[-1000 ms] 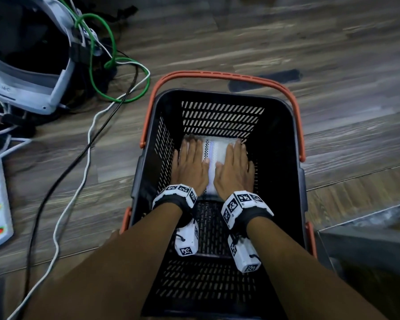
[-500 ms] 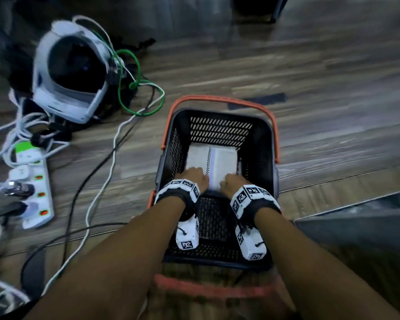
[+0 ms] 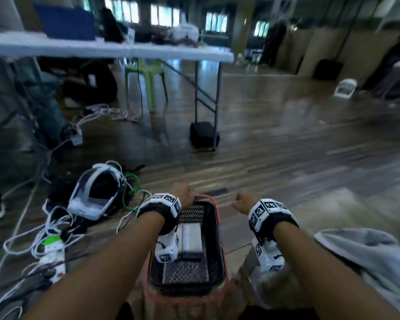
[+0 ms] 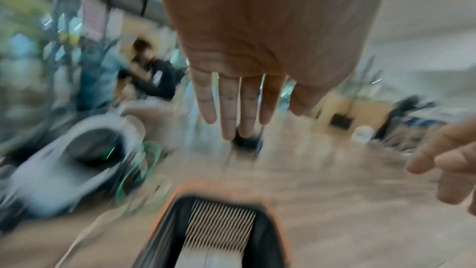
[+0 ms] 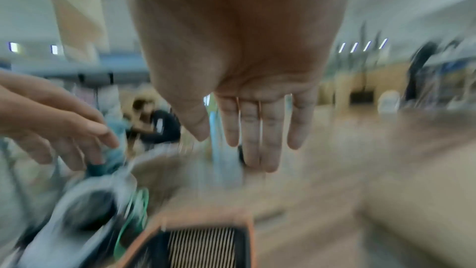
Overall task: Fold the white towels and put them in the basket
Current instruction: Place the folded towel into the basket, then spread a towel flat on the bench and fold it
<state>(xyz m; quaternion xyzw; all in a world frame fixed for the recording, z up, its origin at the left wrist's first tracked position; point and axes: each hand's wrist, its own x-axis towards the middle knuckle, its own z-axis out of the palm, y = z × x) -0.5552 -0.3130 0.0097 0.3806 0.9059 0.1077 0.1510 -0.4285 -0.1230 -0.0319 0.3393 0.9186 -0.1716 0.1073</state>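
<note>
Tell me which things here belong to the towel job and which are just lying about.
Job: black plastic basket with orange handles; folded white towel inside it; grey cloth at right, possibly another towel.

Lying about: white headset; white power strip; green cable; white folding table.

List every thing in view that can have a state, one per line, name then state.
left hand: fingers straight, holding nothing, above the basket.
right hand: fingers straight, holding nothing, beside the basket.
basket: upright on the floor, orange handles down.
folded towels: stacked flat inside the basket.
unfolded cloth: loose heap at the right edge.
headset: lying on the floor among cables.
power strip: on the floor, plugs in.
</note>
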